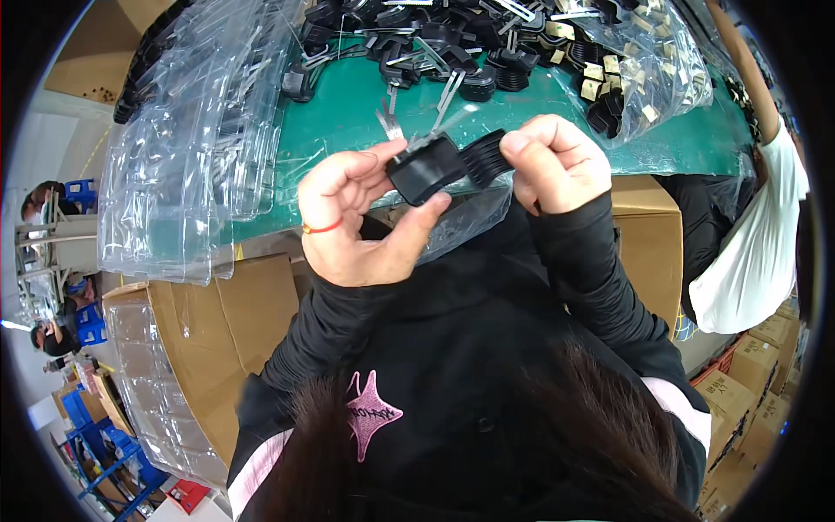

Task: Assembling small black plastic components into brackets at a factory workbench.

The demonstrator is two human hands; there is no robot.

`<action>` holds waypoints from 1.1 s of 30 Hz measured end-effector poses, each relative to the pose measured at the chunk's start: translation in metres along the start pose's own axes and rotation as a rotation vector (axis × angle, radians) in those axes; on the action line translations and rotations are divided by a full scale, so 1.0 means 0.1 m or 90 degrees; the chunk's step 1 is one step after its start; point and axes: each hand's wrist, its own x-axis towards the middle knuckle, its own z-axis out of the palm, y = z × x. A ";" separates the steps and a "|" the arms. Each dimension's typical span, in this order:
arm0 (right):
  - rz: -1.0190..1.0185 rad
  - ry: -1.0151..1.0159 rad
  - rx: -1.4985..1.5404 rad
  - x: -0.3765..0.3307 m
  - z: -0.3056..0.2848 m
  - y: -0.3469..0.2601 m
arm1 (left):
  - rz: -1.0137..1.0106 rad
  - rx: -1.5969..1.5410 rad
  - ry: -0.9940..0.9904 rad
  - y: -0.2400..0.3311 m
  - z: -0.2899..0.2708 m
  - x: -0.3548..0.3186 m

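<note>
My left hand pinches a black plastic housing between thumb and fingers, above the near edge of the table. A ribbed, curved black plastic piece meets the housing's right side. Its outer end is gripped between the thumb and fingers of my right hand. I cannot tell whether the two pieces are joined or only touching. Beyond my left fingertips is a thin metal strip; whether it belongs to the housing is unclear. A heap of similar black parts with metal strips lies farther back.
Stacked clear plastic trays cover the left of the green table. A clear bag of black parts with yellowish labels lies at the back right. Cardboard boxes stand below the table. Another person in a white top is at right.
</note>
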 end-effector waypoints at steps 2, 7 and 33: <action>0.010 -0.016 0.021 -0.02 0.07 -0.01 | -0.009 0.013 0.003 0.03 0.03 -0.03; -0.055 -0.011 -0.093 -0.03 0.16 0.10 | 0.004 0.037 -0.002 0.03 0.04 -0.03; -0.322 0.003 -0.293 -0.09 0.21 0.10 | 0.136 0.002 0.046 0.01 0.06 -0.04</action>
